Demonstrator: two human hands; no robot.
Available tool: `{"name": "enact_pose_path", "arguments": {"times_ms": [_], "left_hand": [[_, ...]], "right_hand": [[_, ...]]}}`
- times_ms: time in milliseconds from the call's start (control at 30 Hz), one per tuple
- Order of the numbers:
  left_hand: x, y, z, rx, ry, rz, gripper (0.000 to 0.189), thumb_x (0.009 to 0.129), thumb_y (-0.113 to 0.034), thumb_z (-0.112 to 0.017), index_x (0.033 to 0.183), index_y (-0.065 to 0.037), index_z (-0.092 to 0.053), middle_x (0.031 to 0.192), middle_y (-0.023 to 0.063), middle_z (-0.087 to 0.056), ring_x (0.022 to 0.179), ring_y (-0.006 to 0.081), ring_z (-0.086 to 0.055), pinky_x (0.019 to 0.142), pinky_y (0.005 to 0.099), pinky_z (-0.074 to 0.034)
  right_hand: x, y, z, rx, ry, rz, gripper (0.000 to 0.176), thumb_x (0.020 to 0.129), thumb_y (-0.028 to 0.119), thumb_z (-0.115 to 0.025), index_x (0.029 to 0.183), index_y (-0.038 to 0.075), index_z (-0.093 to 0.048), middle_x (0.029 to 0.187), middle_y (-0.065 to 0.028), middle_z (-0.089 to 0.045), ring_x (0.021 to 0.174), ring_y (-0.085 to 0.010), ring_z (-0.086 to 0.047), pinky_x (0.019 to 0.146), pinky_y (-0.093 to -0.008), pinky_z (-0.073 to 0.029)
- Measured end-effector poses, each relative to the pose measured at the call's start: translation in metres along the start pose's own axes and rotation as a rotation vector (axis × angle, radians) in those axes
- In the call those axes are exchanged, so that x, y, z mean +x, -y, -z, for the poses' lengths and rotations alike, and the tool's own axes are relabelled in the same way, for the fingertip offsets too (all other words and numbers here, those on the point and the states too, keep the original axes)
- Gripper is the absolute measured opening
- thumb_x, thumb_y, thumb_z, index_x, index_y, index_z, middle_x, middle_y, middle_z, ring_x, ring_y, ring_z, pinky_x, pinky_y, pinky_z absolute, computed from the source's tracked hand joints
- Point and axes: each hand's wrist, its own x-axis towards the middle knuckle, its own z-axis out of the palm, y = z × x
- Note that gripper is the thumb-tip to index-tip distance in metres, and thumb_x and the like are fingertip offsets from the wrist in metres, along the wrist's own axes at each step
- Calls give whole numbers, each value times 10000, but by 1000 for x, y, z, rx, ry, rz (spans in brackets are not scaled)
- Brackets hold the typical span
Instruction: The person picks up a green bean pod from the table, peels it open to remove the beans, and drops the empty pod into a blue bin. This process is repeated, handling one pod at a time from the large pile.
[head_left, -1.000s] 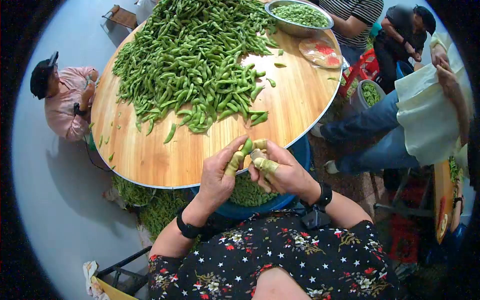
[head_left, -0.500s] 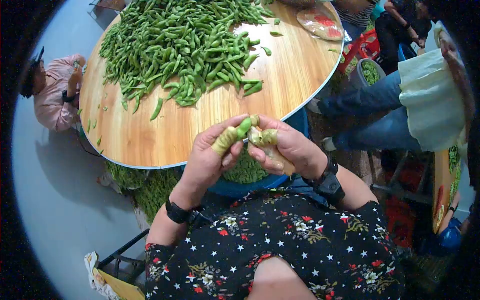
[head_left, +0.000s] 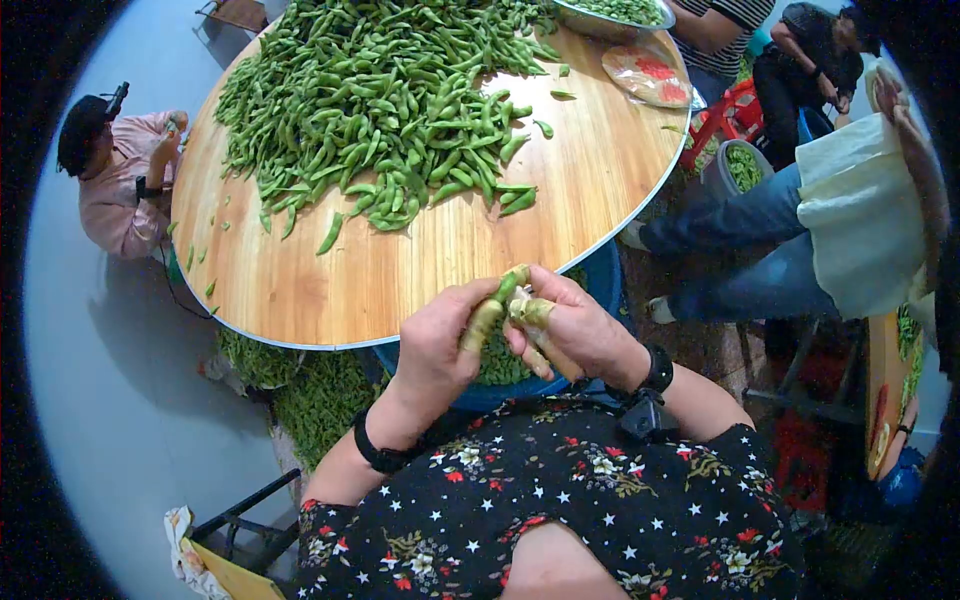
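A green soybean pod is pinched between both hands, just in front of the table's near edge. My left hand closes on its lower end, with a yellowish wrap covering the thumb. On the other side, my right hand grips the pod's upper end with wrapped fingertips. Something pale also shows in the right fingers; I cannot make out what it is. Under the hands stands a blue tub with green beans in it, partly hidden by my hands. A large heap of pods covers much of the table.
A metal bowl of beans and a flat package sit at the table's far right. Empty-looking pods pile on the floor. One person sits at left; another, in jeans, is at right near a bucket.
Both hands sit slightly lower and farther right in view, and the pod has tilted between the fingers. The whole view has shifted, bringing the metal bowl's beans into sight.
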Motion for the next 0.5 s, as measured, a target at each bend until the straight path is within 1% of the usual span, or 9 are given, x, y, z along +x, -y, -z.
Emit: {"name": "enact_pose_path", "arguments": {"times_ms": [33, 100, 167, 267, 333, 367, 400, 467, 500], "left_hand": [[0, 2, 0, -1, 0, 2, 320, 782, 15, -634, 1100, 16, -599, 826, 159, -628, 723, 292, -638, 610, 345, -513], [-1, 7, 5, 268, 5, -210, 377, 754, 21, -630, 1127, 14, -578, 838, 161, -618, 728, 306, -623, 610, 365, -506], [3, 8, 9, 299, 12, -200, 390, 748, 19, -625, 1133, 15, -568, 840, 160, -614, 726, 311, -616, 610, 372, -504], [14, 14, 14, 313, 3, -204, 368, 756, 6, -608, 1118, 22, -540, 841, 178, -607, 723, 332, -611, 615, 386, -502], [20, 16, 16, 226, -36, -188, 313, 758, -3, -599, 1066, 18, -548, 842, 188, -606, 726, 344, -615, 612, 395, -499], [19, 11, 18, 249, -34, -132, 241, 790, -37, -585, 1025, 9, -560, 840, 197, -607, 738, 353, -621, 625, 403, -499], [17, 11, 18, 251, -32, -135, 241, 790, -37, -585, 1025, 9, -560, 840, 197, -607, 738, 353, -621, 625, 403, -499], [12, 13, 16, 73, 2, 108, 185, 834, -73, -562, 1004, 0, -573, 838, 196, -611, 752, 354, -624, 641, 403, -500], [9, 9, 13, 11, -15, 174, 155, 872, -71, -517, 998, -2, -578, 840, 201, -614, 757, 360, -623, 655, 398, -499]], "right_hand": [[0, 2, 1, 16, -8, -12, 151, 972, 171, -426, 1079, 68, -456, 710, -52, -569, 463, -147, -535, 398, -263, -436], [1, 6, -1, 41, -12, -34, 152, 974, 172, -421, 1075, 65, -457, 709, -51, -568, 465, -146, -538, 400, -264, -437], [3, 11, -8, -131, -45, 34, 169, 978, 184, -407, 1077, 56, -457, 709, -51, -567, 469, -144, -544, 400, -266, -439], [9, 23, -17, -188, -22, 91, 186, 976, 186, -403, 1083, 42, -452, 713, -55, -567, 470, -143, -550, 398, -267, -437], [14, 21, -20, -174, -26, 104, 180, 970, 175, -407, 1074, 36, -454, 702, -51, -566, 468, -141, -552, 396, -265, -434], [16, 17, -20, -147, -28, 96, 175, 965, 172, -413, 1069, 38, -458, 692, -47, -564, 466, -139, -551, 395, -262, -432], [18, 12, -19, -122, -31, 91, 171, 960, 168, -419, 1065, 40, -462, 682, -43, -563, 465, -137, -550, 395, -260, -429], [18, 4, -12, -167, -52, 116, 157, 951, 172, -439, 1034, 47, -485, 668, -34, -560, 460, -120, -535, 396, -247, -410], [15, 4, -6, -287, -26, 102, 171, 942, 180, -458, 1031, 38, -492, 666, -39, -561, 484, -124, -544, 424, -256, -419]]}}
